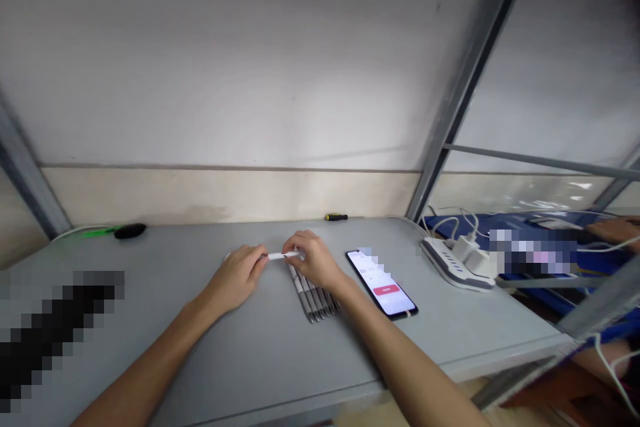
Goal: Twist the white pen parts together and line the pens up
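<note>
A white pen (275,256) is held level between my two hands, just above the grey tabletop. My left hand (243,273) is closed around its left end, fingers curled over it and hiding that part. At the other end, the thumb and fingers of my right hand (310,258) pinch the pen. Several white pens with grey grips (313,300) lie side by side under and beside my right hand, tips towards me. My right wrist and forearm cover some of them.
A lit phone (383,283) lies right of the pens. Beyond it are a power strip (457,265) with plugs and cables. A yellow-black screwdriver (337,217) and a dark oval object (131,231) lie along the wall. Another person's hand (613,233) shows at far right.
</note>
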A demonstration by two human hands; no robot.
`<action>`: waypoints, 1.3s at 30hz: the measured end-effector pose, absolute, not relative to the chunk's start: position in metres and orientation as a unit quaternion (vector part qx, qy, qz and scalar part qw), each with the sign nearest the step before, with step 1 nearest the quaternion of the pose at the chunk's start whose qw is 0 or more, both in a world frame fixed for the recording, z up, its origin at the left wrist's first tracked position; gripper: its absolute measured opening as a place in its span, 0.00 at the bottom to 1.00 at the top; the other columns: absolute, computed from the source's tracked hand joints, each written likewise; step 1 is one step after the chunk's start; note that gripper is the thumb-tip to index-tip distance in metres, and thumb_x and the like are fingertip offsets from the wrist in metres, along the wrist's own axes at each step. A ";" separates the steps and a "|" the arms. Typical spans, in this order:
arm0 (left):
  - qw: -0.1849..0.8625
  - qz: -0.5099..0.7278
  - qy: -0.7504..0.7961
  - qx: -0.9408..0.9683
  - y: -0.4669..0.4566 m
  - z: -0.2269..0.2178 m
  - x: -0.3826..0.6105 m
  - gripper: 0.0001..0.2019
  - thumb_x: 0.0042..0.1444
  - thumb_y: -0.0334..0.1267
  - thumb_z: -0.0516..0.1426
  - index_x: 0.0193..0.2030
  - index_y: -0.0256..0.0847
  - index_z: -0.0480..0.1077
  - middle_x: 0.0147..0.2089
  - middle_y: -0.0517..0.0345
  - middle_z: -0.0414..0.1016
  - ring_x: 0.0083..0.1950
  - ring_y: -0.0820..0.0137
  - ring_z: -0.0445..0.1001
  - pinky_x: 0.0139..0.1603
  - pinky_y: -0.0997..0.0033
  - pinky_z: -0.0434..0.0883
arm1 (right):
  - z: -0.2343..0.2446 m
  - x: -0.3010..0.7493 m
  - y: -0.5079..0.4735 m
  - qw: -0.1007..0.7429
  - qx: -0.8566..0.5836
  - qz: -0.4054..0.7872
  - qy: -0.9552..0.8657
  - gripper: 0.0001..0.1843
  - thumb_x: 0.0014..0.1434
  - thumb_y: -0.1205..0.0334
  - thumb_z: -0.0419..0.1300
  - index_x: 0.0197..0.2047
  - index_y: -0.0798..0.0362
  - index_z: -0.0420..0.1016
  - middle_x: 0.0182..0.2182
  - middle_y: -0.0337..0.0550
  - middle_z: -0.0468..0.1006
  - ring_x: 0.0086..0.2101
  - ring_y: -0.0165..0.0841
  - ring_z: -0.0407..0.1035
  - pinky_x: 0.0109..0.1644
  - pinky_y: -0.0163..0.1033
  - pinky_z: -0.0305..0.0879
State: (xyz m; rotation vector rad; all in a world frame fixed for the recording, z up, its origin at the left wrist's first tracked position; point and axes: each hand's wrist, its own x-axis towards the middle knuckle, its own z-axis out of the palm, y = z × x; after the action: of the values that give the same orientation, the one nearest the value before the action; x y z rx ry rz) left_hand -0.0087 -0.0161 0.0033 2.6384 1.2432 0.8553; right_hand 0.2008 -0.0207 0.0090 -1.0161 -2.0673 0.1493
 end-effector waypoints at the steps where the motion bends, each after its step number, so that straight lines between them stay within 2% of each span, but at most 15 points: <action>1: 0.053 0.280 0.411 0.866 -0.017 0.004 -0.009 0.16 0.66 0.44 0.41 0.36 0.42 0.65 0.34 0.57 0.69 0.36 0.67 0.67 0.38 0.68 0.64 | 0.009 0.200 -0.021 0.404 -0.402 0.057 -0.820 0.10 0.52 0.75 0.62 0.35 0.52 0.74 0.32 0.40 0.74 0.37 0.33 0.64 0.43 0.37 0.59; 4: 0.049 0.281 0.411 0.866 -0.017 0.004 -0.009 0.15 0.66 0.44 0.41 0.36 0.42 0.65 0.34 0.57 0.69 0.36 0.66 0.67 0.38 0.67 0.64 | 0.008 0.199 -0.022 0.393 -0.402 0.055 -0.825 0.14 0.53 0.76 0.61 0.42 0.52 0.74 0.34 0.41 0.74 0.37 0.33 0.65 0.43 0.36 0.60; 7: 0.043 0.284 0.404 0.868 -0.016 0.004 -0.009 0.15 0.66 0.43 0.41 0.37 0.42 0.65 0.35 0.56 0.69 0.38 0.66 0.68 0.40 0.67 0.64 | 0.008 0.197 -0.024 0.369 -0.395 0.052 -0.840 0.13 0.57 0.68 0.61 0.47 0.53 0.75 0.37 0.44 0.76 0.38 0.34 0.66 0.44 0.38 0.60; 9: 0.042 0.281 0.405 0.869 -0.016 0.003 -0.009 0.15 0.66 0.43 0.41 0.36 0.43 0.65 0.35 0.56 0.69 0.38 0.66 0.68 0.40 0.67 0.64 | 0.008 0.197 -0.025 0.352 -0.397 0.051 -0.846 0.10 0.60 0.64 0.58 0.45 0.53 0.76 0.37 0.45 0.77 0.38 0.34 0.67 0.44 0.38 0.60; 11: 0.041 0.277 0.408 0.869 -0.016 0.003 -0.009 0.16 0.66 0.43 0.41 0.37 0.43 0.66 0.35 0.56 0.69 0.38 0.66 0.68 0.40 0.67 0.64 | 0.008 0.196 -0.025 0.342 -0.407 0.050 -0.845 0.09 0.61 0.66 0.56 0.43 0.54 0.77 0.35 0.45 0.78 0.37 0.34 0.67 0.43 0.38 0.60; 19: 0.042 0.264 0.406 0.874 -0.017 0.003 -0.008 0.16 0.66 0.43 0.41 0.38 0.43 0.67 0.34 0.56 0.69 0.37 0.66 0.68 0.39 0.67 0.64 | 0.009 0.194 -0.027 0.356 -0.422 0.063 -0.831 0.07 0.55 0.72 0.60 0.37 0.54 0.75 0.32 0.43 0.76 0.35 0.33 0.65 0.39 0.37 0.59; 26: 0.065 0.287 0.410 0.863 -0.016 0.002 -0.008 0.16 0.65 0.44 0.42 0.37 0.43 0.67 0.33 0.57 0.70 0.36 0.67 0.69 0.38 0.68 0.65 | 0.009 0.197 -0.024 0.381 -0.418 0.041 -0.824 0.10 0.51 0.77 0.61 0.36 0.54 0.75 0.32 0.41 0.75 0.36 0.33 0.64 0.41 0.37 0.58; 29: 0.066 0.295 0.407 0.862 -0.015 0.003 -0.008 0.15 0.65 0.43 0.42 0.40 0.43 0.69 0.35 0.57 0.72 0.38 0.66 0.69 0.40 0.67 0.66 | 0.009 0.201 -0.021 0.387 -0.432 0.039 -0.814 0.08 0.51 0.74 0.63 0.35 0.54 0.75 0.32 0.41 0.76 0.35 0.33 0.64 0.40 0.37 0.58; 34: 0.070 0.315 0.388 0.863 -0.013 0.002 -0.010 0.16 0.65 0.39 0.44 0.53 0.46 0.68 0.47 0.55 0.75 0.48 0.65 0.70 0.50 0.62 0.66 | 0.009 0.206 -0.018 0.409 -0.458 0.036 -0.789 0.05 0.53 0.70 0.64 0.36 0.53 0.76 0.33 0.42 0.79 0.36 0.34 0.66 0.42 0.38 0.60; 39: 0.050 0.338 0.398 0.851 -0.011 0.005 -0.012 0.16 0.65 0.39 0.44 0.51 0.45 0.70 0.44 0.56 0.76 0.46 0.64 0.71 0.49 0.62 0.67 | 0.014 0.206 -0.020 0.439 -0.458 0.078 -0.769 0.06 0.57 0.66 0.61 0.38 0.53 0.78 0.36 0.43 0.80 0.37 0.35 0.69 0.44 0.40 0.62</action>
State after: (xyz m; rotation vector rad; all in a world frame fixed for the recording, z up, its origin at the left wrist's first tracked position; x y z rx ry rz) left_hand -0.0124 -0.0112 0.0055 2.5922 1.2122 1.0302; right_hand 0.2057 -0.0203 0.0140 -1.1376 -1.9110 0.1937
